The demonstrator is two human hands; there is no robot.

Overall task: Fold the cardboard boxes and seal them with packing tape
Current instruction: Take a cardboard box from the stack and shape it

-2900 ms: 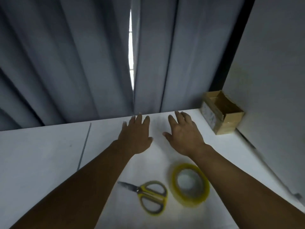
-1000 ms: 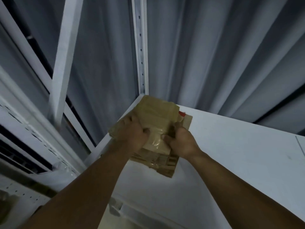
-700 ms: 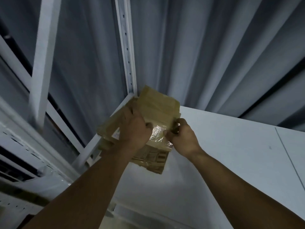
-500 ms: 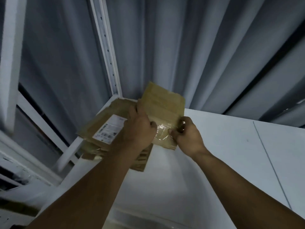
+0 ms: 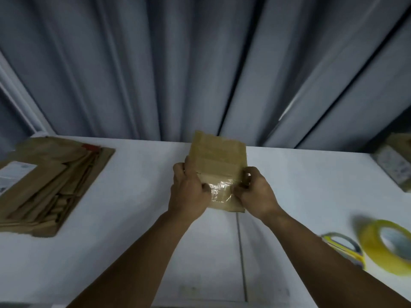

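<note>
Cardboard box (image 5: 219, 161), flat, is held over the white table (image 5: 133, 241): left hand (image 5: 189, 192) grips its left edge, right hand (image 5: 255, 194) pinches the right edge beside a glossy patch of clear tape (image 5: 219, 192). Status: not yet folded up or sealed. A stack of flat boxes (image 5: 49, 183) waits at far left (count unclear). Packing tape roll (image 5: 387, 245) and scissors (image 5: 342, 245) lie untouched at right.

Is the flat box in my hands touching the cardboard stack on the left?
Apart. The head view shows bare white table between the flat box and the cardboard stack.
</note>
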